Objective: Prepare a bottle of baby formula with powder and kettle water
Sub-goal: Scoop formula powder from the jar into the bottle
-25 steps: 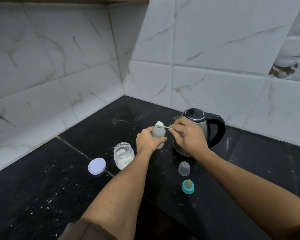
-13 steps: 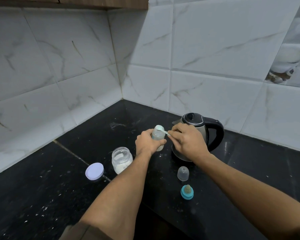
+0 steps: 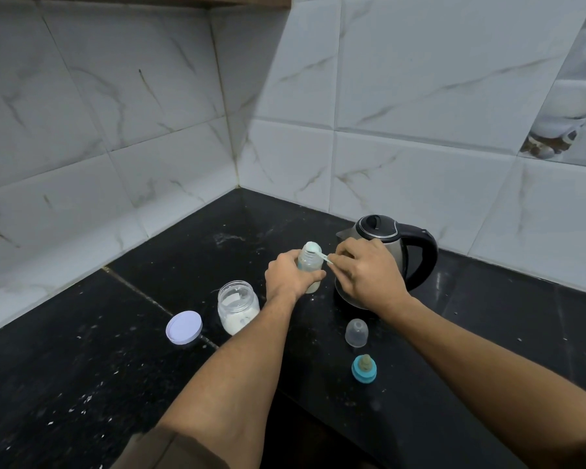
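Plastic bottle (image 3: 309,267), mid-frame, looks light and tippy; left hand (image 3: 290,277) grips its body, right hand (image 3: 366,270) pinches scoop (image 3: 318,253) at its mouth.

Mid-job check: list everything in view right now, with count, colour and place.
baby bottle: 1, clear, upright, left of the kettle
scoop: 1, white, at the bottle's mouth
kettle: 1, steel and black, behind the right hand
powder jar: 1, clear, white powder inside, open, left of the bottle
jar lid: 1, pale lilac, flat, left of the jar
bottle cap: 1, clear, in front of the kettle
nipple ring: 1, teal, in front of the cap
counter: 1, black, speckled
wall tiles: white marbled, behind
left hand: grips the bottle
right hand: pinches the scoop's handle
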